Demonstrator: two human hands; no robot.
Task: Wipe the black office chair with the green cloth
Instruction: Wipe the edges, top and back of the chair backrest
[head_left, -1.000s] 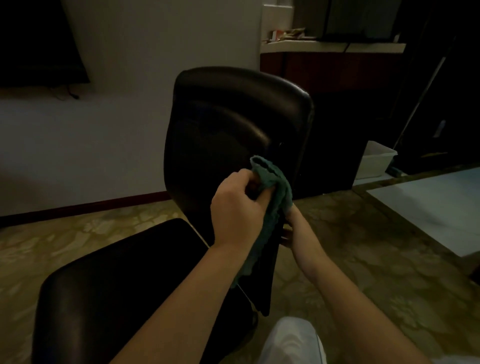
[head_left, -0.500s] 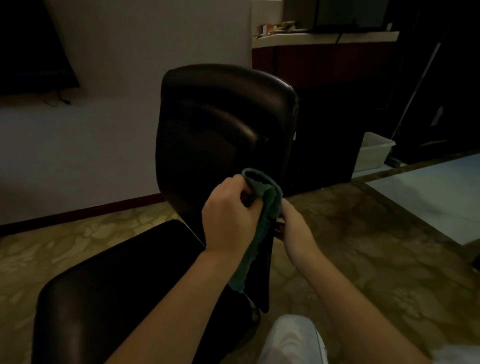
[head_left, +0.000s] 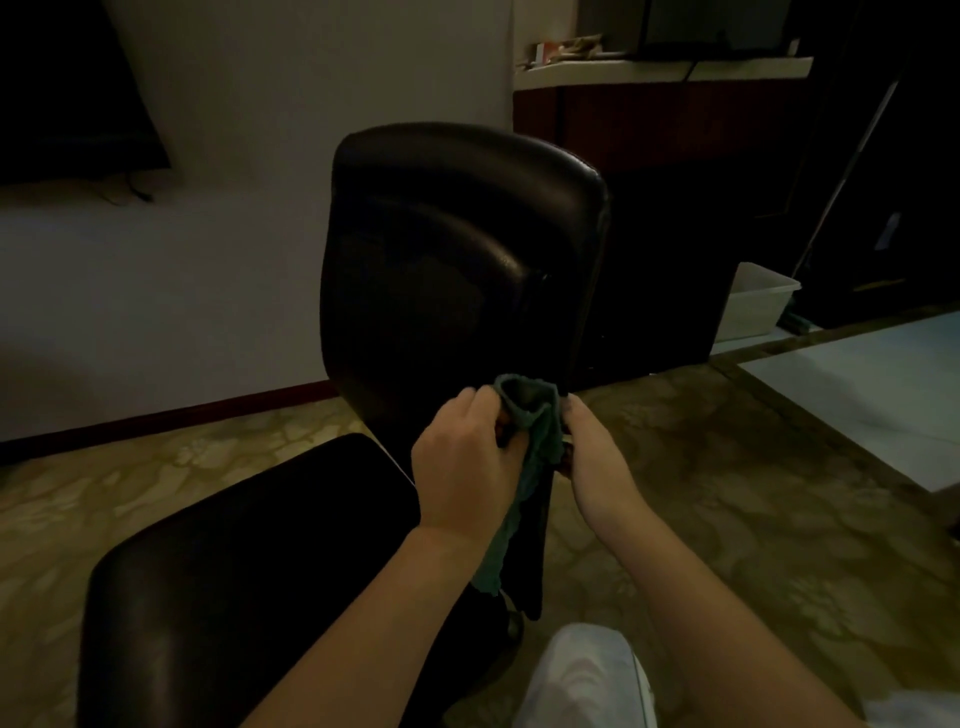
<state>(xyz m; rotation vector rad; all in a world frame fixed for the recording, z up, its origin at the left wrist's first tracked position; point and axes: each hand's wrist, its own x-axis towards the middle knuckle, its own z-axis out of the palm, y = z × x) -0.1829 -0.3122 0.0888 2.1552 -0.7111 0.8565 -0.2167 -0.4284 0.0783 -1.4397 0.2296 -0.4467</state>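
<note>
The black office chair (head_left: 457, 249) stands in front of me, its backrest upright and its seat (head_left: 249, 561) at lower left. The green cloth (head_left: 535, 431) is wrapped over the lower right edge of the backrest and hangs down. My left hand (head_left: 467, 462) grips the cloth from the front of that edge. My right hand (head_left: 597, 462) holds the same edge from behind, its fingers curled round the cloth and the chair's edge; the fingertips are hidden.
A dark cabinet (head_left: 665, 208) with a white top stands behind the chair. A white plastic bin (head_left: 758, 301) sits on the floor to its right, next to a pale floor panel (head_left: 872, 384). A white shoe (head_left: 582, 680) shows at the bottom.
Both hands and the cloth have slid down the right edge of the backrest, from its middle to near its lower end.
</note>
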